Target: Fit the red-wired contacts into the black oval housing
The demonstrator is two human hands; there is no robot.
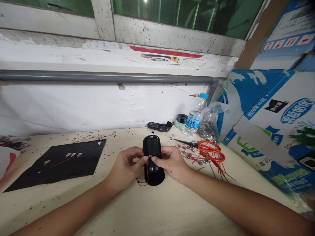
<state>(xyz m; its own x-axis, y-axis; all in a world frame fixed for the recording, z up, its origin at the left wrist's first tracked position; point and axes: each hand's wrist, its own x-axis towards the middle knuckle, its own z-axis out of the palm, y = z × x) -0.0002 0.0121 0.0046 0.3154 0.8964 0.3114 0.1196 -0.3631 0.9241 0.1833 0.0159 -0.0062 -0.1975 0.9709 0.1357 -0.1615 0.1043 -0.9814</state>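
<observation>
A black plastic flashlight-like housing (153, 149) lies on the pale worktable (157, 209) with its open battery tray facing up. My left hand (125, 165) pinches it at its left side, fingertips on a thin red wire (147, 175) that loops out of the body. My right hand (172, 162) grips the housing's right side, thumb on the tray's near edge. Both hands meet at the housing's middle.
A black mat (61, 164) with small metal pieces lies to the left. Red-handled scissors (209, 150) and loose red wires sit at the right. A water bottle (195, 118), tape roll (181, 120), bag of metal parts (209, 129), another black housing (159, 126) and blue-white cartons (270, 124) stand behind.
</observation>
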